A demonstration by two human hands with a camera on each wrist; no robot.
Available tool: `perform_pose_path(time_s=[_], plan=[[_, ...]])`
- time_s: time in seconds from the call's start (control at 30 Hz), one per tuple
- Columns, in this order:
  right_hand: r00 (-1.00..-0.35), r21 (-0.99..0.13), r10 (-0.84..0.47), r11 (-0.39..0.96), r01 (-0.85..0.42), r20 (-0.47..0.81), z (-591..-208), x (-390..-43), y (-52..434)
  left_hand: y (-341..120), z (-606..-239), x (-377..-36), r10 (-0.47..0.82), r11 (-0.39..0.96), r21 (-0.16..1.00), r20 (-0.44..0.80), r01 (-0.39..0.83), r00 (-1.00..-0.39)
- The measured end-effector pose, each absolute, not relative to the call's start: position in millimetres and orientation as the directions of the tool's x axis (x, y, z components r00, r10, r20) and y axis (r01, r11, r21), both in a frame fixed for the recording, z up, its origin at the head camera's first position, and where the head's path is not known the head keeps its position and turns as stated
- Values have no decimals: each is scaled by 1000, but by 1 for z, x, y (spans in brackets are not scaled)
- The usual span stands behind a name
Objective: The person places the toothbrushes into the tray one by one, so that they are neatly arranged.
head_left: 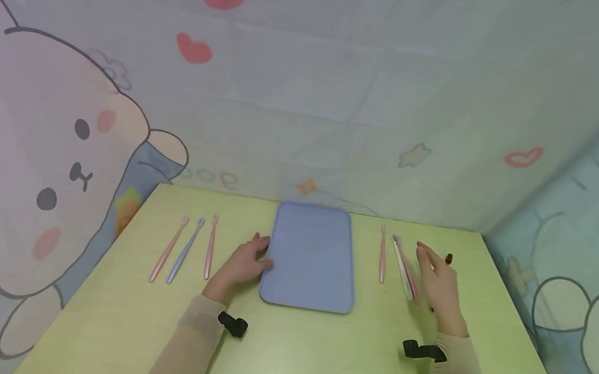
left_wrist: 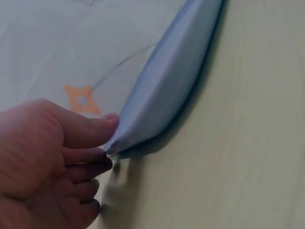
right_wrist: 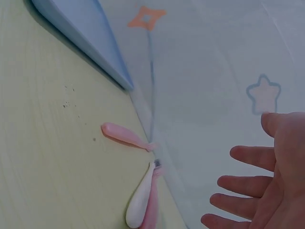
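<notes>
A blue tray (head_left: 310,257) lies flat in the middle of a pale green table (head_left: 113,318), its long sides running away from the person. The left hand (head_left: 243,262) rests on the table at the tray's left edge, fingers lightly bent and their tips touching the rim; in the left wrist view the fingertips (left_wrist: 107,121) meet the tray's corner without closing round it. The right hand (head_left: 438,282) stands on its edge to the right of the tray, fingers straight and spread, holding nothing. Just beside it, between hand and tray, lie a pink toothbrush (head_left: 382,255) and a white toothbrush (head_left: 402,267) with another pink one close against it; a dark toothbrush (head_left: 448,259) shows partly behind the hand. Well to the left of the tray three more toothbrushes (head_left: 188,249) lie side by side, pink, blue and pink. A cartoon-printed cloth wall (head_left: 333,99) rises behind the table.
</notes>
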State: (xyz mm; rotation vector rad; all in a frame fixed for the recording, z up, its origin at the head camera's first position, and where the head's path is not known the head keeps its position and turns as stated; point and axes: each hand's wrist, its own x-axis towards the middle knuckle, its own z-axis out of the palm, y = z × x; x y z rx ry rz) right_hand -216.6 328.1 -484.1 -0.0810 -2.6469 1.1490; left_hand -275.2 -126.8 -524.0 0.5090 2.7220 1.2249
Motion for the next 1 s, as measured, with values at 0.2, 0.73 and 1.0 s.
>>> perform_pose_path(time_s=[0.2,0.73,1.0], plan=[[-980,-732,158,681,19,122,-479,-209,354,-126,-525,-275,380,628,733,4,261,-925],[-969,-690,224,685,232,-103,-491,-203,406,-132,-528,-276,350,626,740,13,244,-937],[-951,-729,235,613,305,-201,-499,-200,413,-131,-528,-278,365,635,731,1,250,-931]])
